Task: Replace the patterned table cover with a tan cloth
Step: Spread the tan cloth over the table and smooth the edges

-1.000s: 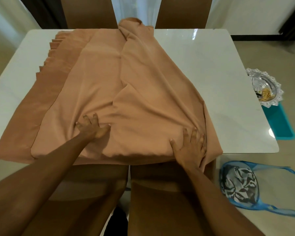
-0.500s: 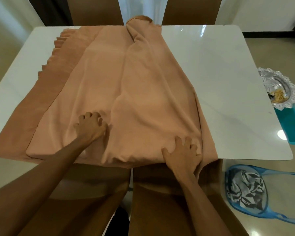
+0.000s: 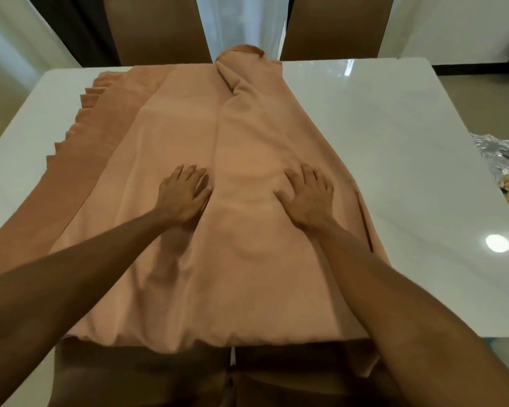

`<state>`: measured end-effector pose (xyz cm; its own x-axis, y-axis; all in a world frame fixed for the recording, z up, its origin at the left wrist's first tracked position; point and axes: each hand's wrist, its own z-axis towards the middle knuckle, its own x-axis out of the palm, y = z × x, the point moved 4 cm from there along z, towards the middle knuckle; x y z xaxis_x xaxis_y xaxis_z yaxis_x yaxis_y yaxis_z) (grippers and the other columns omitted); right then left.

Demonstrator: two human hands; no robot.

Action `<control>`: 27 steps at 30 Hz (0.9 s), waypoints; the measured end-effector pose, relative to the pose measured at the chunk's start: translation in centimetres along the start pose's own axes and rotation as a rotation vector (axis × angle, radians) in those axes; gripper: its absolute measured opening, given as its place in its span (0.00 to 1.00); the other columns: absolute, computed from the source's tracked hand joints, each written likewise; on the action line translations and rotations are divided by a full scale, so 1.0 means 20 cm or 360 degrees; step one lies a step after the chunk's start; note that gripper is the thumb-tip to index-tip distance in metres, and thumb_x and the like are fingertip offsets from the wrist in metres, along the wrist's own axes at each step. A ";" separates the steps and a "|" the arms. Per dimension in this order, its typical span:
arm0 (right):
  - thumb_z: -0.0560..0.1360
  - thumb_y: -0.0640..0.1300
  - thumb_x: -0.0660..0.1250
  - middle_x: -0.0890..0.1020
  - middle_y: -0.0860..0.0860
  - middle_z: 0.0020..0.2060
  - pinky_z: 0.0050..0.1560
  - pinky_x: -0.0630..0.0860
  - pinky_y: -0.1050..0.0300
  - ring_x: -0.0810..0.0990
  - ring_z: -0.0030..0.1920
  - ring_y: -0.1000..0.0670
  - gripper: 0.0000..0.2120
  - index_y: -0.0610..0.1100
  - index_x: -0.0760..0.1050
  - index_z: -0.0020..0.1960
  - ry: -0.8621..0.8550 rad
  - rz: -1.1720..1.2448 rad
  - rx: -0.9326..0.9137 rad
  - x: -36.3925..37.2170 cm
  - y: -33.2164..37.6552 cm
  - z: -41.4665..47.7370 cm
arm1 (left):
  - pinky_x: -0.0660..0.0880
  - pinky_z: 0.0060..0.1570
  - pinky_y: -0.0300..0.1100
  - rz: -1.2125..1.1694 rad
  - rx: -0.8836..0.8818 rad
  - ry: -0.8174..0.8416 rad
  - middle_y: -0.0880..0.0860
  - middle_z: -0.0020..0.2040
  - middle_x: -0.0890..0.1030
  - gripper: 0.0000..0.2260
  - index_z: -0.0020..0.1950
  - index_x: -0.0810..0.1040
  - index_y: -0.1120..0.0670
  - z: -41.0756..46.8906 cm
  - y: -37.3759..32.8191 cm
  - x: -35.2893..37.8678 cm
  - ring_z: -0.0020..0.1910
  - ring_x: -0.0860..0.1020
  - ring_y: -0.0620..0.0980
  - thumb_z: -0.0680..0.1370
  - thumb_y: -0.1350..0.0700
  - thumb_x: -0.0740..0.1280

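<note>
A glossy white rectangular table (image 3: 379, 118) carries a soft tan cloth (image 3: 247, 259), still partly folded, lying along the middle from far edge to near edge, its zigzag folded edge at the left. The left hand (image 3: 184, 196) lies palm down on the cloth, fingers loosely curled, gripping nothing. Just right of it, the right hand (image 3: 307, 198) presses flat with fingers spread. At the far right edge sits a silver scalloped dish (image 3: 503, 168) with yellowish bits.
</note>
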<state>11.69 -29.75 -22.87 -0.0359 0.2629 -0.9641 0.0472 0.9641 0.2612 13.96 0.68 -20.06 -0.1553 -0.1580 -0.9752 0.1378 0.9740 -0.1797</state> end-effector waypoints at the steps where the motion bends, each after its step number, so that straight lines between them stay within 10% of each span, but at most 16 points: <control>1: 0.77 0.71 0.52 0.63 0.48 0.79 0.75 0.57 0.39 0.60 0.77 0.40 0.31 0.58 0.64 0.76 -0.0036 -0.0010 0.0014 0.01 -0.05 -0.01 | 0.58 0.74 0.62 0.0037 0.0009 0.0071 0.53 0.80 0.59 0.34 0.79 0.60 0.47 0.05 0.01 0.02 0.79 0.55 0.59 0.78 0.31 0.44; 13: 0.74 0.77 0.47 0.60 0.44 0.80 0.77 0.53 0.38 0.58 0.78 0.40 0.40 0.56 0.57 0.80 -0.0174 0.0014 0.0566 -0.10 -0.55 -0.32 | 0.47 0.69 0.74 0.0008 -0.0289 0.0187 0.57 0.82 0.46 0.41 0.80 0.48 0.49 0.19 -0.14 0.10 0.79 0.43 0.66 0.75 0.26 0.46; 18: 0.77 0.72 0.51 0.64 0.43 0.77 0.74 0.55 0.33 0.61 0.76 0.39 0.35 0.53 0.60 0.78 -0.0263 0.0177 0.0854 -0.13 -0.40 -0.45 | 0.58 0.66 0.71 0.0057 -0.0227 0.0077 0.62 0.72 0.64 0.33 0.70 0.65 0.53 0.20 -0.20 0.07 0.74 0.59 0.64 0.74 0.31 0.52; 23: 0.81 0.63 0.54 0.73 0.48 0.68 0.65 0.67 0.40 0.71 0.66 0.42 0.26 0.52 0.65 0.74 -0.0569 0.0260 0.0343 -0.30 -0.34 0.07 | 0.63 0.63 0.62 -0.0046 0.0092 -0.0305 0.55 0.66 0.71 0.23 0.64 0.71 0.51 0.36 -0.42 0.04 0.67 0.67 0.57 0.76 0.38 0.55; 27: 0.79 0.68 0.47 0.66 0.52 0.76 0.72 0.60 0.33 0.63 0.74 0.38 0.29 0.58 0.61 0.76 -0.0130 0.0290 0.0069 -0.29 -0.43 0.69 | 0.55 0.70 0.69 -0.0048 0.0107 -0.0208 0.51 0.77 0.62 0.26 0.76 0.62 0.47 0.72 -0.59 0.07 0.77 0.57 0.57 0.80 0.38 0.50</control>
<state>25.33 -40.04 -20.08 0.0579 0.4273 -0.9022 0.0884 0.8980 0.4310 26.17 -13.35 -21.16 -0.0324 -0.2108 -0.9770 0.2007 0.9562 -0.2129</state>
